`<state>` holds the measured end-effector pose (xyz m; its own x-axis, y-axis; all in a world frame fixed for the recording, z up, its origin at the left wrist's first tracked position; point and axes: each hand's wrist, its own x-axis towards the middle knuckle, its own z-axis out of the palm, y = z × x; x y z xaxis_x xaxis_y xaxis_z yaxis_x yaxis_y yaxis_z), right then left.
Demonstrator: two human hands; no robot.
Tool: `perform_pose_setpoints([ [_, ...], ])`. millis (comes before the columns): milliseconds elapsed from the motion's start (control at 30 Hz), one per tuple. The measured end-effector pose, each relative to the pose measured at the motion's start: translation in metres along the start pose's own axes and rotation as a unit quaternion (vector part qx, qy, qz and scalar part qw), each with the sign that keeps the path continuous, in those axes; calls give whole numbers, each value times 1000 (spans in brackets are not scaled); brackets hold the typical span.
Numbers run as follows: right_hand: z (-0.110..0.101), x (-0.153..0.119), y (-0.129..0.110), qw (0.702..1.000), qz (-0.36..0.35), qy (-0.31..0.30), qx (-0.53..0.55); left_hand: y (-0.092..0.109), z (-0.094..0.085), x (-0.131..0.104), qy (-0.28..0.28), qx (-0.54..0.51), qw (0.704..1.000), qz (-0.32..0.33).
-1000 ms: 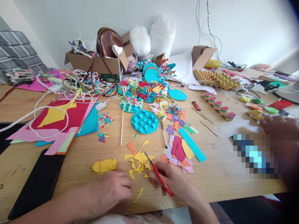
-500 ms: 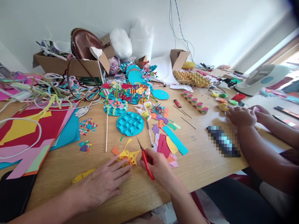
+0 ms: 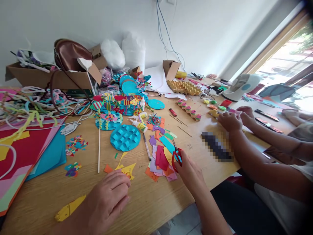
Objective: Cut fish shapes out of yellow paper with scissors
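My right hand (image 3: 192,171) grips red-handled scissors (image 3: 177,159), their dark blades pointing away from me over a turquoise paper strip (image 3: 168,144). My left hand (image 3: 111,195) rests with bent fingers drawn together at the edge of yellow paper scraps (image 3: 129,169); its palm side is hidden. An orange scrap (image 3: 108,168) lies just beyond its knuckles. Close to my left wrist is a yellow paper fish (image 3: 69,209), partly covered by the arm. Near the scissors, a pile of coloured paper pieces (image 3: 160,160) holds red, purple, yellow and orange cuttings.
A turquoise woven disc (image 3: 125,137), a pen (image 3: 146,147) and glue bottles (image 3: 140,125) lie ahead. Wooden stick (image 3: 98,153) and confetti piles (image 3: 76,145) are left, beside coloured sheets (image 3: 36,156). At right, a co-worker's hands (image 3: 231,120) work near a blurred-out dark object (image 3: 216,147).
My right hand and the scissors have moved right, over the coloured pieces. My left hand has gone from lying flat with spread fingers to bent fingers. The view has turned right.
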<state>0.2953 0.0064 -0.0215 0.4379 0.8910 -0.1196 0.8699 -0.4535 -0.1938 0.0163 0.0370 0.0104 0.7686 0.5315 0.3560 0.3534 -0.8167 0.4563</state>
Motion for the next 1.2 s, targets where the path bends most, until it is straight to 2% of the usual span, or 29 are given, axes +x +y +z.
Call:
perform_pose_setpoints([
  [133,1,3,-7,999,-17,-12,-28,3,8,6,30,-28,999,-17],
  [333,7,5,-17,998,-38,-6,-58,1,17,5,-49,-75,996,-28],
  [500,14,8,-13,997,-42,23,-58,-1,19,2,-71,-97,992,-43],
  [667,5,9,-5,997,-14,68,-34,-5,19,-1,-32,-150,985,-78],
  [733,-8,7,1,996,5,91,-15,-7,19,-2,-8,-183,976,-114],
  [800,-23,3,7,993,16,115,22,-8,18,-3,30,-230,956,-177],
  [833,-29,1,9,985,8,138,108,-8,17,-3,51,-260,940,-214],
  [900,-39,-5,8,941,-7,152,303,-8,16,-3,92,-329,897,-281],
  [933,-42,-8,5,909,-12,131,395,-7,15,-2,107,-364,873,-307],
  [1000,-43,-14,-9,849,-5,53,526,-5,13,0,111,-429,829,-341],
  [1100,-35,-22,-44,773,-6,-32,633,-2,13,7,93,-504,788,-341],
  [1200,-25,-27,-83,736,-56,-112,665,-2,15,16,151,-526,773,-319],
])
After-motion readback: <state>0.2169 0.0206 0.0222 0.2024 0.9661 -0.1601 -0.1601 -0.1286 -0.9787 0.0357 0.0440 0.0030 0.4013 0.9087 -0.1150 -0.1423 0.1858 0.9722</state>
